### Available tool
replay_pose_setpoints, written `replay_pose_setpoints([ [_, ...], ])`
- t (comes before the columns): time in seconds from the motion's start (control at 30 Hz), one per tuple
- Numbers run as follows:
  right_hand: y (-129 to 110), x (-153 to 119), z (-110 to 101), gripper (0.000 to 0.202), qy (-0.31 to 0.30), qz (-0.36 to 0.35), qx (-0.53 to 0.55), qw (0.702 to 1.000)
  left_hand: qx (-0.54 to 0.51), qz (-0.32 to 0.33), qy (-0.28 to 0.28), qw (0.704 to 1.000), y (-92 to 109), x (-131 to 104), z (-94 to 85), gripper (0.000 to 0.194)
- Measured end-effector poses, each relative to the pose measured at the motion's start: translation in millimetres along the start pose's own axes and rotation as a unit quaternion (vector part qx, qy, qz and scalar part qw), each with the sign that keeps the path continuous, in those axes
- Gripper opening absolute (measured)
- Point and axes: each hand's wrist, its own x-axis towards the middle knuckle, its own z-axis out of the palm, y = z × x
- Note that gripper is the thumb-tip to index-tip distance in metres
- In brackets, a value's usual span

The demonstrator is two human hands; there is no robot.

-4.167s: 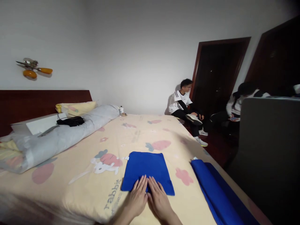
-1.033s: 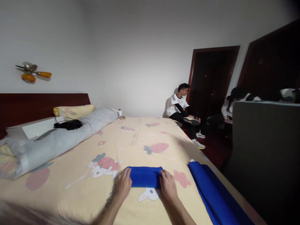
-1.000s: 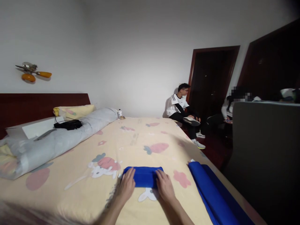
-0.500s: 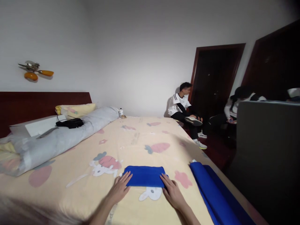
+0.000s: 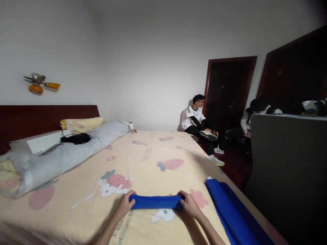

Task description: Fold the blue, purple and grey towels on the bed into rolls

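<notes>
A blue cloth (image 5: 156, 202), folded into a narrow strip, is stretched between my two hands over the near part of the bed. My left hand (image 5: 127, 202) pinches its left end, with the fingers closed on it. At the right end, my right hand (image 5: 187, 202) grips the cloth between thumb and fingers. To the right, a second, larger blue cloth (image 5: 227, 211) lies folded along the bed's edge.
The bed (image 5: 143, 163) has a patterned sheet. On its left are a rolled grey quilt (image 5: 76, 153), white box (image 5: 41, 141), black bag (image 5: 76, 138) and pillow (image 5: 84, 124). A person (image 5: 195, 117) sits beyond the right edge, near a dark panel (image 5: 288, 170).
Both hands have gone from lying flat on the blue cloth to gripping its ends. The cloth has become a narrower strip. The view has shifted slightly.
</notes>
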Motion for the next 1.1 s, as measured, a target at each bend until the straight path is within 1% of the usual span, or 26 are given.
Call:
replay_pose_setpoints([
  [0.07,3.4,5.8,3.2,0.045,0.007,0.018,-0.004,1.000,0.026,-0.035,0.002,0.999,1.1,4.6,-0.2,0.036],
  [0.13,4.9,9.9,10.8,0.050,0.020,0.040,-0.027,0.999,0.061,-0.067,0.003,0.996,1.6,7.5,3.2,0.033],
  [0.2,3.5,11.6,19.8,0.049,0.036,0.063,-0.060,0.996,0.101,-0.094,0.008,0.990,3.6,8.1,8.9,0.030],
  [0.27,-2.2,11.6,27.6,0.049,0.055,0.078,-0.088,0.992,0.134,-0.104,0.021,0.985,9.4,7.5,16.0,0.038],
  [0.3,-7.3,11.4,31.1,0.050,0.064,0.079,-0.097,0.990,0.151,-0.094,0.022,0.984,14.2,7.1,20.1,0.046],
  [0.33,-14.0,11.2,34.5,0.052,0.065,0.069,-0.102,0.990,0.167,-0.070,0.015,0.983,20.2,6.8,24.7,0.053],
  [0.37,-22.4,11.1,38.0,0.054,0.056,0.044,-0.102,0.992,0.180,-0.030,-0.002,0.983,27.3,6.7,29.7,0.060],
  [0.4,-32.1,11.2,41.8,0.056,0.036,0.008,-0.098,0.995,0.188,0.019,-0.028,0.982,35.0,6.6,35.3,0.066],
  [0.47,-53.2,11.8,50.4,0.060,-0.026,-0.067,-0.082,0.994,0.188,0.113,-0.089,0.972,50.1,6.3,47.5,0.072],
  [0.5,-62.9,11.9,54.7,0.062,-0.058,-0.090,-0.074,0.992,0.180,0.140,-0.114,0.967,56.1,5.9,53.5,0.074],
  [0.53,-70.8,11.9,58.5,0.065,-0.084,-0.099,-0.067,0.989,0.173,0.152,-0.132,0.964,60.4,5.3,58.7,0.075],
  [0.6,-78.2,10.4,62.9,0.066,-0.110,-0.093,-0.061,0.988,0.169,0.152,-0.146,0.963,62.0,3.3,64.8,0.078],
  [0.63,-76.6,8.8,62.9,0.066,-0.113,-0.090,-0.062,0.988,0.171,0.151,-0.144,0.963,59.2,1.7,64.9,0.078],
  [0.7,-63.4,4.3,58.2,0.065,-0.107,-0.086,-0.067,0.988,0.181,0.151,-0.133,0.963,47.5,-2.7,58.4,0.076],
  [0.87,-6.0,-9.5,34.1,0.063,-0.073,-0.056,-0.069,0.993,0.203,0.135,-0.113,0.963,5.1,-18.0,22.5,0.067],
  [0.93,7.2,-12.6,26.9,0.061,-0.073,-0.055,-0.060,0.994,0.199,0.124,-0.116,0.965,-7.2,-22.9,11.2,0.064],
  [1.0,8.9,-12.5,22.3,0.060,-0.079,-0.055,-0.061,0.994,0.195,0.116,-0.123,0.966,-12.7,-25.4,5.1,0.062],
  [1.1,-4.3,-6.1,16.3,0.064,-0.074,-0.043,-0.091,0.992,0.203,0.103,-0.124,0.966,-8.1,-24.5,4.1,0.063],
])
